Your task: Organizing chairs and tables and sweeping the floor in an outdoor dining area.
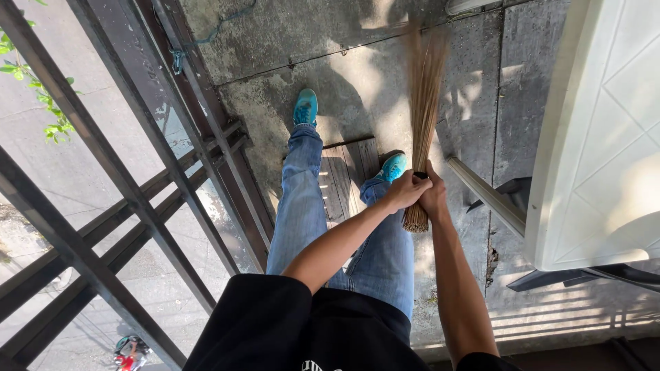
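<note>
Broom [424, 103] made of thin brown sticks, both hands wrapped around it near the bound end. The left hand [405, 190] is closed round the bundle from the left and the right hand [434, 196] is clamped on it from the other side, the two touching each other. The cut stub ends poke out just below the grip, and the long bristles fan out away from the person toward the far part of the concrete floor [289, 41], blurry at the tips.

Person's looking straight down at their own legs: blue jeans [302, 206], bright teal shoes [306, 106], black shirt at the bottom edge of the view. One foot sits further out on the concrete, the other is right next to the hands, beside a small dark wooden board [347, 172] lying flat on the floor between the feet.

Along the left edge of the floor runs a dark metal railing [124, 185] with diagonal bars, and you can see the street way down through it plus some green leaves [41, 89] at the top left. On the right there's a white plastic table [598, 137] with a raised diamond pattern, one pale leg [485, 196] angling down just beside the right hand. Sun and shadow stripes all over the concrete.
</note>
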